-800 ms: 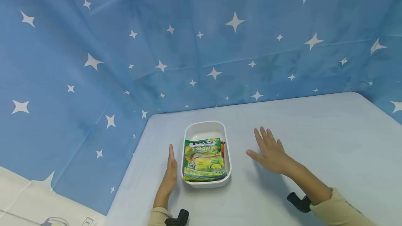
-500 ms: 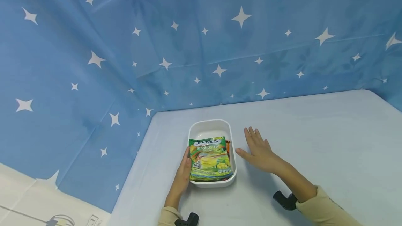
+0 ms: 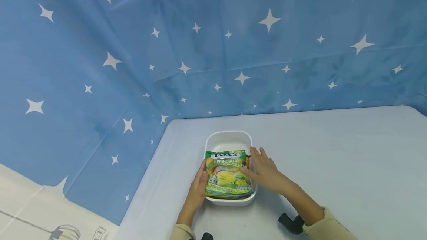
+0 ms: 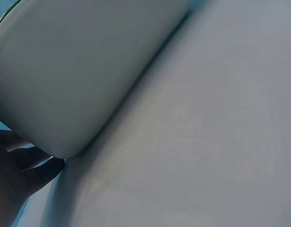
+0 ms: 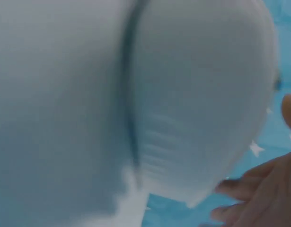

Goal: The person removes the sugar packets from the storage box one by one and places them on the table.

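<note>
l. hand [image 3: 198, 190] at side of white tub [image 3: 231, 202], r. hand [image 3: 268, 176] splayed by opp. rim, grip wide on both; uneven push could skid tub & shift fox's spring tea candy bag [image 3: 227, 176].

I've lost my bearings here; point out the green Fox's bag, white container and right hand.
Green Fox's bag [image 3: 227, 176], head view: middle of its printed front.
White container [image 4: 83, 78], left wrist view: its outer side wall.
Right hand [image 3: 267, 173], head view: back of the hand.

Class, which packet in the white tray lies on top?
The green Fox's Spring Tea packet: its printed front faces up, while the orange one shows only as a strip past its right edge.
</note>
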A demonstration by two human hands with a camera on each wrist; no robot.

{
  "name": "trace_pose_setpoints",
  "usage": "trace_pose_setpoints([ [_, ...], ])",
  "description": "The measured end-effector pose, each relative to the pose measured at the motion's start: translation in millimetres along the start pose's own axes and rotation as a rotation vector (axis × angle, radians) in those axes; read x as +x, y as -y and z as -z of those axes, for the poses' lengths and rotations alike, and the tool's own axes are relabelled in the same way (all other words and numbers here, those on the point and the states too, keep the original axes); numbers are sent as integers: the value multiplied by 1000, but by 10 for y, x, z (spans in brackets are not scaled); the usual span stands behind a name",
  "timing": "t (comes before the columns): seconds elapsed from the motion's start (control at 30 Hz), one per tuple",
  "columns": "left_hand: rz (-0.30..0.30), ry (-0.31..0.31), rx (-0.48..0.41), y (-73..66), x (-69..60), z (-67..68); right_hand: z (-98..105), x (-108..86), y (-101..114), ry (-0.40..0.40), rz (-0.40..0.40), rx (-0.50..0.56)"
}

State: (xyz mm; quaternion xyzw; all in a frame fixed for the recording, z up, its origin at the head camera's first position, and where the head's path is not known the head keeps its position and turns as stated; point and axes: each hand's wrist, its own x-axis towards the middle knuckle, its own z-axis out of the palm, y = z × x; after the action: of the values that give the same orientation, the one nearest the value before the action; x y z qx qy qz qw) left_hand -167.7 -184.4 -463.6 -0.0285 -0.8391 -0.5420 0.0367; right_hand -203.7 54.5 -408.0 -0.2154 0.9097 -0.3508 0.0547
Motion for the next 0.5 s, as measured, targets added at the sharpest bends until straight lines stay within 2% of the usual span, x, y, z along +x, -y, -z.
trace_pose_setpoints([
  [0.17,-2,4,-2,4,-6,-45,-154,-59,-52,-13,44,-22],
  [0.37,18,-4,8,-20,-35,-44,-259,-81,11,-22,42,-64],
  [0.5,21,-7,16,-33,-31,-13,-271,-103,91,-1,29,-24],
])
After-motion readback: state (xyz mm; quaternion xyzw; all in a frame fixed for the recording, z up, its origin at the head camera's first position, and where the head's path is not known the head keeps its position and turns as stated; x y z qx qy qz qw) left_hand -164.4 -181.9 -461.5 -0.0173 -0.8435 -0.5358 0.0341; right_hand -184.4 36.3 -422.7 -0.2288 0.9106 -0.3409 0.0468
